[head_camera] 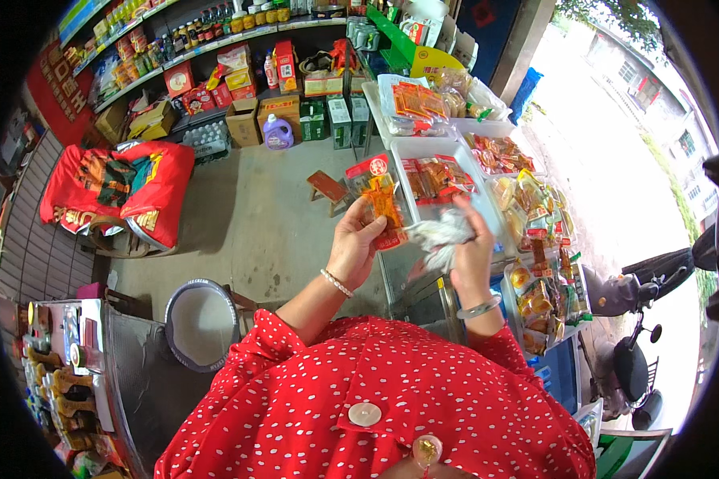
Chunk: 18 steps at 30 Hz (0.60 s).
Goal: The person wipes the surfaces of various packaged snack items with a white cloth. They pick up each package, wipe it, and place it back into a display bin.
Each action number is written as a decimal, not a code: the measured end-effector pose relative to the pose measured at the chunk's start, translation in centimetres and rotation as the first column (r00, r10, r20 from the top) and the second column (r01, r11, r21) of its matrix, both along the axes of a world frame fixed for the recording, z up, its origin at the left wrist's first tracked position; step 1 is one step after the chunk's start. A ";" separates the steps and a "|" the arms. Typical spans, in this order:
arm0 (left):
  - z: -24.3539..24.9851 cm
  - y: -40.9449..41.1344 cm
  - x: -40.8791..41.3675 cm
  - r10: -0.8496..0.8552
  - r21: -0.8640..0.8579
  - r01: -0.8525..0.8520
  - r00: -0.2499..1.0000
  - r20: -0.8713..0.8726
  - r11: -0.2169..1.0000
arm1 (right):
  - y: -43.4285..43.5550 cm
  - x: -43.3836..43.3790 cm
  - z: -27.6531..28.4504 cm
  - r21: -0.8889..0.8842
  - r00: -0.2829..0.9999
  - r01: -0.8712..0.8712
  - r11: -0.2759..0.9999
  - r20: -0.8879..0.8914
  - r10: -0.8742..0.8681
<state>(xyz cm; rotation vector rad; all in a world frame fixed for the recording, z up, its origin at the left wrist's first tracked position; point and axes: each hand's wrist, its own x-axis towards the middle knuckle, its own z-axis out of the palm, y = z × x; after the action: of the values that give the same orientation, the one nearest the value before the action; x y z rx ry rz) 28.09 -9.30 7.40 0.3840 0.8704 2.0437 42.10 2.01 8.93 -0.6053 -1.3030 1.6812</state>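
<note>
My left hand grips a clear-and-red sealed snack packet with orange-brown food inside, thumb across its front. A crumpled whitish cloth, blurred, is held in my right hand, just right of the packet. Beyond both hands stands a white plastic tray holding several red-and-clear snack packets. Part of that tray's near side is hidden by the cloth and my right hand.
More trays of packaged snacks line the counter to the right. A small wooden stool stands on the floor ahead. At left are a chair draped in red sacking and a round bin. Stocked shelves run along the back.
</note>
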 end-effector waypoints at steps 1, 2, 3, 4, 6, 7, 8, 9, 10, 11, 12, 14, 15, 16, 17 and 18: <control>-0.2 -0.1 0.2 0.009 -0.044 -0.010 0.999 -0.032 0.999 | 0.1 0.7 1.5 -0.034 0.997 -0.007 0.999 -0.076 0.005; -0.9 0.0 0.0 -0.064 -0.037 0.062 0.996 -0.060 0.997 | 0.5 0.4 2.0 0.064 0.993 0.067 0.996 -0.099 -0.061; -0.8 0.4 0.7 -0.102 -0.030 0.100 0.991 -0.088 0.995 | 0.9 0.6 2.2 0.160 0.982 0.160 0.974 -0.123 -0.141; -0.5 0.6 1.4 -0.126 -0.024 0.124 0.985 -0.120 0.992 | 0.3 0.6 3.2 0.315 0.988 0.149 0.937 -0.021 -0.150; -0.3 1.0 2.8 -0.170 0.011 0.173 0.973 -0.157 0.985 | -0.7 -0.4 3.5 0.650 0.972 0.087 0.755 0.111 -0.208; -1.0 1.5 2.9 -0.220 -0.102 0.203 0.951 -0.216 0.974 | -1.4 -0.6 3.4 0.765 0.943 0.000 0.644 0.215 -0.255; -1.7 1.5 3.6 -0.242 -0.072 0.231 0.938 -0.250 0.970 | -2.0 -0.8 3.3 0.854 0.904 -0.089 0.513 0.286 -0.318; -0.4 1.2 4.4 -0.256 -0.044 0.254 0.926 -0.279 0.966 | -2.3 -0.5 3.3 0.897 0.803 -0.170 0.408 0.366 -0.470; -0.8 1.4 4.1 -0.325 -0.034 0.329 0.902 -0.285 0.944 | -1.9 -0.4 2.7 0.844 0.831 -0.147 0.516 0.388 -0.397; -1.0 1.5 4.0 -0.351 -0.025 0.358 0.898 -0.265 0.933 | -1.3 -0.2 1.9 0.777 0.859 -0.129 0.616 0.398 -0.321; -1.3 1.5 3.8 -0.371 -0.017 0.379 0.896 -0.245 0.925 | -1.1 -0.1 1.6 0.716 0.907 -0.137 0.684 0.369 -0.204; -1.8 1.5 3.6 -0.401 -0.030 0.405 0.889 -0.220 0.914 | -0.4 0.1 1.2 0.579 0.964 -0.184 0.794 0.264 0.031; -1.5 1.5 3.6 -0.417 -0.018 0.422 0.890 -0.185 0.907 | 0.2 0.5 0.9 0.467 0.982 -0.139 0.873 0.179 0.061; -0.9 1.4 3.5 -0.432 -0.006 0.436 0.889 -0.149 0.900 | 1.0 0.9 0.5 0.341 0.993 -0.104 0.934 0.088 0.078; -0.5 1.5 3.4 -0.445 0.006 0.448 0.888 -0.114 0.894 | 1.7 1.3 0.4 0.205 0.997 -0.080 0.976 -0.006 0.083; -0.5 1.6 3.1 -0.447 0.020 0.454 0.883 -0.141 0.891 | 2.0 1.5 0.8 0.070 0.996 -0.015 0.997 -0.081 0.021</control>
<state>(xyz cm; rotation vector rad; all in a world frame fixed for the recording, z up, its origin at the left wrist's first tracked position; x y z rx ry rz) 31.17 -7.72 6.93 0.6919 0.7238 1.6215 43.60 3.99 9.69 -0.4802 -1.3058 1.6511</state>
